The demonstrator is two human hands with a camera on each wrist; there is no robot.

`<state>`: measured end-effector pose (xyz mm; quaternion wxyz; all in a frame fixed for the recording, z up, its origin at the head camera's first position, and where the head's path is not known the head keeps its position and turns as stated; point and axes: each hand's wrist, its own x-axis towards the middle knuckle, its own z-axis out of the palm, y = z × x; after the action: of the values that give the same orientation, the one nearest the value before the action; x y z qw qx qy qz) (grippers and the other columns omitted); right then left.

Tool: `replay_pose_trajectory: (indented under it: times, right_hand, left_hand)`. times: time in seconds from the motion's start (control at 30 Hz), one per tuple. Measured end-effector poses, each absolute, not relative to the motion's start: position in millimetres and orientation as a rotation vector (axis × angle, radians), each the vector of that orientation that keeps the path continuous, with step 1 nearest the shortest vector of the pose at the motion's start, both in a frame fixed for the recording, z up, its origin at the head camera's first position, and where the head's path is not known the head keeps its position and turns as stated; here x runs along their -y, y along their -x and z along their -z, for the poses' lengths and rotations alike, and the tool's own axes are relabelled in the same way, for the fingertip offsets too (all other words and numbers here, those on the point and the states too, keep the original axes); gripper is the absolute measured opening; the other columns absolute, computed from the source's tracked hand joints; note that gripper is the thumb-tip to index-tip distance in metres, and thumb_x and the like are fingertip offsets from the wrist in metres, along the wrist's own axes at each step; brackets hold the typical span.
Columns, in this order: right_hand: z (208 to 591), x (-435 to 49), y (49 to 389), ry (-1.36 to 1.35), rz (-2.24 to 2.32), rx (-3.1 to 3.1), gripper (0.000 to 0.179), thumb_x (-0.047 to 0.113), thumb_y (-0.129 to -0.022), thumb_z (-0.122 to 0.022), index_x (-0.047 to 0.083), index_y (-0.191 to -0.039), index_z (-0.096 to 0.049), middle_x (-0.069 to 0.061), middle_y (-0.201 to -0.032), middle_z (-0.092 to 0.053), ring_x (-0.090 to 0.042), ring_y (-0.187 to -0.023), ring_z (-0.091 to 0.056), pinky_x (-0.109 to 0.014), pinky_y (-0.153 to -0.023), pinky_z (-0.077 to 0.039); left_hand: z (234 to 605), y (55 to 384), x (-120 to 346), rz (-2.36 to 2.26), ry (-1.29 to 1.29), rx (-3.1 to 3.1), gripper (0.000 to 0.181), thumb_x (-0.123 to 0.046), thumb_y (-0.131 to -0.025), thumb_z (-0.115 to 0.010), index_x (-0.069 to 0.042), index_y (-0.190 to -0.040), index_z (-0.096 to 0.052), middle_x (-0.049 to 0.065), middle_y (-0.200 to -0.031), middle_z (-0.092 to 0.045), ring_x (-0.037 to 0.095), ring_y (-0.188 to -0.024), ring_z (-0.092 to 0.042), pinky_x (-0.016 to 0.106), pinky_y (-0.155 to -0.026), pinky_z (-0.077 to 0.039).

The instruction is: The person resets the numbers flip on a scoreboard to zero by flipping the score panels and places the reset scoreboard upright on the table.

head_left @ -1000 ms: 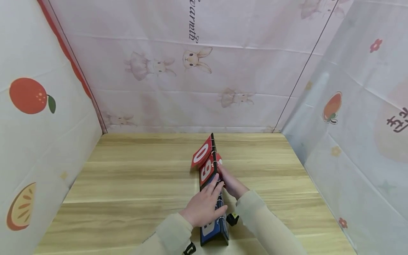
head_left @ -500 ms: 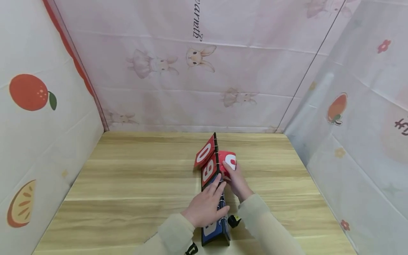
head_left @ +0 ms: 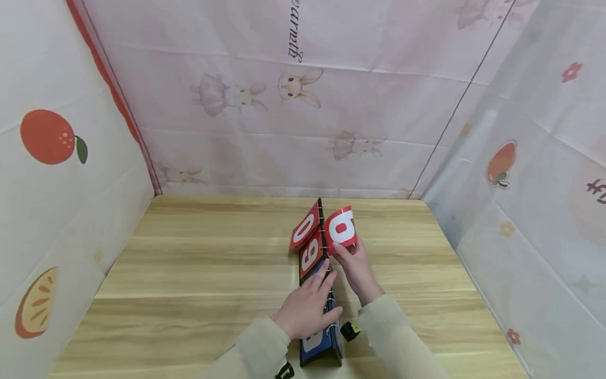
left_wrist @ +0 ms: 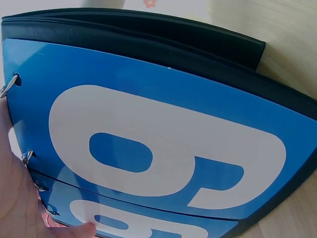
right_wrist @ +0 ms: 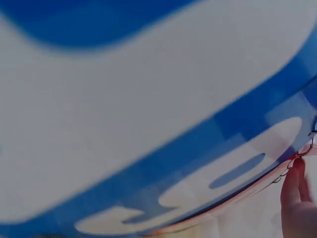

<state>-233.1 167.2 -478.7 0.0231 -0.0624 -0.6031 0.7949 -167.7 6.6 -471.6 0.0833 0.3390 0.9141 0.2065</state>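
Observation:
A tent-shaped flip scoreboard (head_left: 323, 345) stands lengthwise on the table, its black covers carrying red and blue number cards on metal rings. My left hand (head_left: 307, 308) rests over the ridge at the blue cards, fingers spread. Its wrist view shows a large blue card (left_wrist: 124, 109) with a white numeral, with a fingertip touching the smaller blue card below. My right hand (head_left: 355, 266) pinches a red number card (head_left: 341, 229) with a rounded white numeral, lifted on the right of the ridge. On the left side, one red zero card (head_left: 305, 227) juts outward beside another red card (head_left: 310, 253).
A small black object with a yellow mark (head_left: 350, 331) lies right of the board, near the right sleeve. A black buckle (head_left: 285, 370) shows by the left sleeve. Printed cloth walls (head_left: 265, 152) enclose the wood-grain table (head_left: 199, 273) at the back and sides.
My right hand has drawn a red card out from the right side and raised it, so its white numeral now faces up. My left hand stays on the ridge.

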Motion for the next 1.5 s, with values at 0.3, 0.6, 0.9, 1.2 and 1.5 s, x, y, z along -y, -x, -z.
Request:
replay_pose_trajectory:
  times: [0.3,0.6,0.9,1.2,1.5]
  right_hand:
    - [471,-157,235,-0.213,-1.707,2.516,0.087,0.018,-0.089,-0.064,0.020,-0.151,-0.003,-0.002,-0.124,-0.060,-0.025,-0.099,-0.059,-0.038,-0.076,-0.050]
    - [456,-154,239,-0.702,-0.802,2.728,0.026,0.012,-0.090,-0.062,0.009,-0.116,-0.067,-0.010,-0.123,-0.060,-0.027,-0.121,-0.049,-0.047,-0.100,-0.036]
    - [450,-153,242,-0.945,-0.441,2.866,0.032,0.026,-0.098,-0.047,0.008,-0.119,-0.064,-0.007,-0.123,-0.060,-0.024,-0.127,-0.042,-0.052,-0.101,-0.029]
    - [455,-158,243,-1.026,-0.543,2.846,0.036,0.028,-0.101,-0.039,0.008,-0.116,-0.065,-0.006,-0.120,-0.061,-0.025,-0.129,-0.037,-0.045,-0.108,-0.022]
    - [463,-162,244,-0.818,-1.197,2.821,0.035,0.031,-0.099,-0.046,0.005,-0.114,-0.065,-0.011,-0.125,-0.056,-0.027,-0.128,-0.038,-0.048,-0.104,-0.027]
  left_hand:
    - [471,168,-7,-0.613,-1.005,-2.736,0.073,-0.056,-0.094,-0.036,-0.011,-0.149,-0.021,0.009,-0.156,-0.003,0.028,-0.136,-0.027,0.043,-0.098,-0.039]
    - [468,171,-6,-0.610,-1.000,-2.727,0.072,-0.057,-0.094,-0.034,-0.009,-0.148,-0.025,0.012,-0.155,-0.009,0.028,-0.134,-0.030,0.043,-0.100,-0.037]
    - [469,167,-5,-0.600,-0.962,-2.708,0.074,-0.059,-0.093,-0.034,-0.010,-0.148,-0.026,0.010,-0.155,-0.009,0.028,-0.135,-0.027,0.044,-0.100,-0.036]
    - [469,166,-4,-0.599,-0.973,-2.700,0.074,-0.058,-0.093,-0.035,-0.010,-0.148,-0.025,0.011,-0.155,-0.011,0.028,-0.136,-0.026,0.045,-0.103,-0.032]
    - [468,167,-5,-0.624,-0.992,-2.723,0.074,-0.058,-0.093,-0.034,-0.010,-0.149,-0.021,0.010,-0.156,-0.006,0.029,-0.136,-0.026,0.046,-0.099,-0.037]
